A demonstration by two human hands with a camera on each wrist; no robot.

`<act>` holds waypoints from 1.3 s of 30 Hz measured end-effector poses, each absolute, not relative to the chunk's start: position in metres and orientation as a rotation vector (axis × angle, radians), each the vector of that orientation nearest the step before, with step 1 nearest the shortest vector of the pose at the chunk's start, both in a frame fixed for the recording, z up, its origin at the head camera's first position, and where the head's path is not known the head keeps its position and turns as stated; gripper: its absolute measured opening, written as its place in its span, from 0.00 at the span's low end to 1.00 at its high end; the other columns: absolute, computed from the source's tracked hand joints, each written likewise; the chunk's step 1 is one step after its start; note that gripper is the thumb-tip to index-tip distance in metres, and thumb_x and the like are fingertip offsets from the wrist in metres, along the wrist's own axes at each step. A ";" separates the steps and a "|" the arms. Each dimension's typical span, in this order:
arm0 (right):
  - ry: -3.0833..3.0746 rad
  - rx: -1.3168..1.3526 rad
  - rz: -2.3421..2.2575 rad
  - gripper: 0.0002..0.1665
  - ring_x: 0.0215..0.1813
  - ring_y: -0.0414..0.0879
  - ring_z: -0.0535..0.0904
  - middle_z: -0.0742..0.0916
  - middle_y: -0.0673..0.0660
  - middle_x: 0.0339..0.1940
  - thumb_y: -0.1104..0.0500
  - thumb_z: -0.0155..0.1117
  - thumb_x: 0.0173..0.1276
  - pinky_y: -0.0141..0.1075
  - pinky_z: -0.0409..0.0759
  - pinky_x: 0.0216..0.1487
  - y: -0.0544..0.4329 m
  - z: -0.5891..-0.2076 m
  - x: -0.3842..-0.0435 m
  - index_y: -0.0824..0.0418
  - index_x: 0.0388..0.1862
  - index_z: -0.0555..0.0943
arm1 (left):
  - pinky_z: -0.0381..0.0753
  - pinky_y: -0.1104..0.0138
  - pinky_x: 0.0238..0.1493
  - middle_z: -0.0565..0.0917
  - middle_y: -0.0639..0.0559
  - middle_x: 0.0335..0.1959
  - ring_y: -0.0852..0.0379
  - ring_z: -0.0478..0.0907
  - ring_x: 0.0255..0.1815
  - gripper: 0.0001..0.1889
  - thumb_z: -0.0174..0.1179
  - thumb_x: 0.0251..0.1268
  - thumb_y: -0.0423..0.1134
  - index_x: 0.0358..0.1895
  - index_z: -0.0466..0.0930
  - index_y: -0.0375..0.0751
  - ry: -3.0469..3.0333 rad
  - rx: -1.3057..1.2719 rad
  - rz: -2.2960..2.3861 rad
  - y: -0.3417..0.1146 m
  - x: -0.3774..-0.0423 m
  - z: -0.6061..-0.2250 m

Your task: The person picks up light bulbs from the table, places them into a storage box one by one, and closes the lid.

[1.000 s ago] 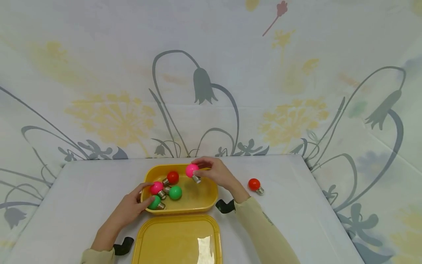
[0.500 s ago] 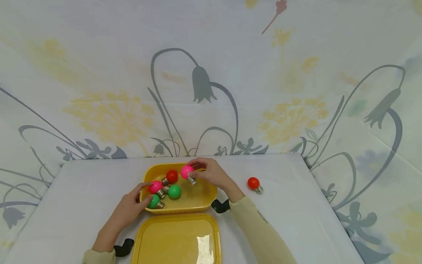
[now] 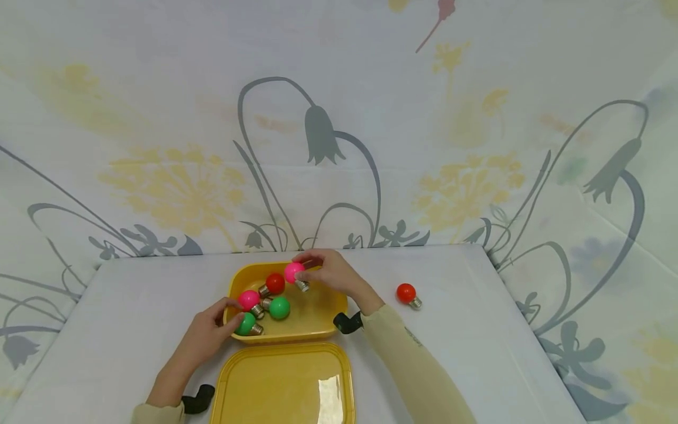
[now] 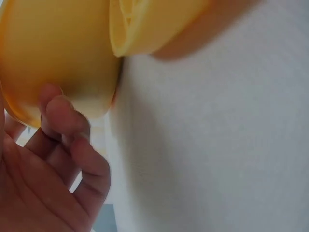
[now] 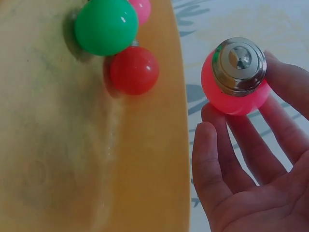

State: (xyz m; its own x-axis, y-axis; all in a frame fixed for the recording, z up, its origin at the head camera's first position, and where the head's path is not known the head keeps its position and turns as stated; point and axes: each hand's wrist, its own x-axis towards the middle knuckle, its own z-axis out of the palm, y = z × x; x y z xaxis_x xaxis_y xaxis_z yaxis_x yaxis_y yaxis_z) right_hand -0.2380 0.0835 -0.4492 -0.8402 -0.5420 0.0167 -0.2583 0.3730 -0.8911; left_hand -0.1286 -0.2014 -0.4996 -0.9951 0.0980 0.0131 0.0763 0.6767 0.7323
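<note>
A pink light bulb (image 3: pixel 293 272) with a silver screw base is pinched between thumb and fingers of my right hand (image 3: pixel 332 272), above the far rim of the yellow plastic container (image 3: pixel 318 321). In the right wrist view the pink bulb's base (image 5: pixel 240 67) faces the camera. My left hand (image 3: pixel 209 331) holds the container's left side, its fingers (image 4: pixel 65 118) curled against the outer wall in the left wrist view. Inside the container lie a red bulb (image 3: pixel 275 283), a green bulb (image 3: pixel 279 307), another pink bulb (image 3: pixel 249 300) and another green bulb (image 3: pixel 246 324), close to my left fingertips.
A second red bulb (image 3: pixel 406 293) lies on the white tabletop (image 3: pixel 466 341), right of the container. The yellow lid (image 3: pixel 283 383) sits flat in front of it. A patterned cloth (image 3: pixel 371 88) stands behind the table.
My right hand has moved left with the pink bulb, along the container's far side. The left hand stays at the container's left side, and the bulbs inside have not moved.
</note>
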 end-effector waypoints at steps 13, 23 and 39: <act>2.321 -0.771 -1.407 0.17 0.51 0.43 0.81 0.86 0.49 0.50 0.60 0.71 0.66 0.34 0.77 0.56 0.071 -0.450 -0.254 0.57 0.54 0.84 | 0.65 0.64 0.32 0.66 0.51 0.25 0.53 0.67 0.30 0.12 0.62 0.71 0.46 0.50 0.75 0.45 2.791 0.092 1.227 -0.201 -0.129 -0.497; 2.229 -0.780 -1.427 0.17 0.52 0.44 0.81 0.86 0.50 0.50 0.63 0.70 0.66 0.34 0.76 0.58 0.074 -0.459 -0.259 0.59 0.54 0.84 | 0.66 0.63 0.33 0.66 0.50 0.27 0.52 0.67 0.32 0.15 0.61 0.72 0.48 0.53 0.73 0.45 2.751 0.086 1.225 -0.202 -0.131 -0.499; 2.197 -0.735 -1.408 0.17 0.47 0.44 0.83 0.87 0.51 0.47 0.63 0.72 0.63 0.34 0.79 0.54 0.074 -0.468 -0.266 0.60 0.52 0.84 | 0.67 0.63 0.32 0.65 0.51 0.25 0.52 0.67 0.31 0.16 0.60 0.72 0.48 0.54 0.73 0.45 2.755 0.088 1.237 -0.201 -0.130 -0.501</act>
State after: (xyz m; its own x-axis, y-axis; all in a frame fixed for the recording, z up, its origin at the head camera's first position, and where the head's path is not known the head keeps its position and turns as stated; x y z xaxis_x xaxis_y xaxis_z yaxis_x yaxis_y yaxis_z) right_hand -0.2656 0.0738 -0.4679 -0.7686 -0.6359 -0.0697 -0.2024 0.3450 -0.9165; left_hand -0.1297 -0.2011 -0.5010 -0.9911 0.1017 -0.0855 0.0036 0.6641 0.7476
